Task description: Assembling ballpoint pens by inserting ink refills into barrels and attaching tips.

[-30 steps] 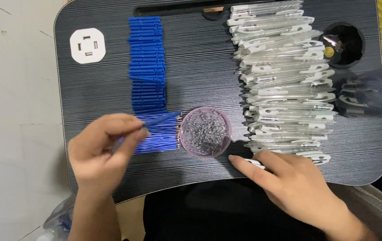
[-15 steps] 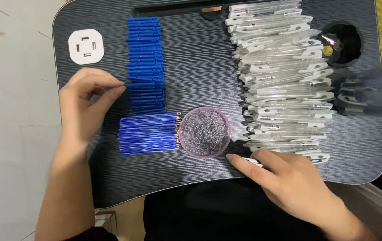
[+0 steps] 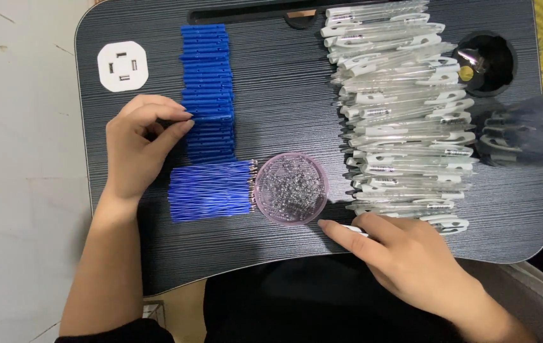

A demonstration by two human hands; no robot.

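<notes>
My left hand [image 3: 139,141] pinches one blue pen grip at the left edge of the tall stack of blue pen grips [image 3: 208,89]. Below that stack lies a bundle of blue refills [image 3: 211,190], tips pointing right. A round pink dish of small metal springs [image 3: 291,188] sits next to the refills. My right hand [image 3: 404,254] rests at the near end of the long pile of clear pen barrels with white clips [image 3: 404,114], fingers closed on one clear barrel whose white end sticks out by the dish.
Everything lies on a dark striped lap desk [image 3: 284,95]. A white square socket piece [image 3: 123,65] is at its far left. A round cup hole [image 3: 487,60] with small items is at the far right, beside a blurred clear bag [image 3: 525,133].
My left hand moved up from the refill bundle to the stack of blue grips and closed its fingers on one. My right hand stayed put.
</notes>
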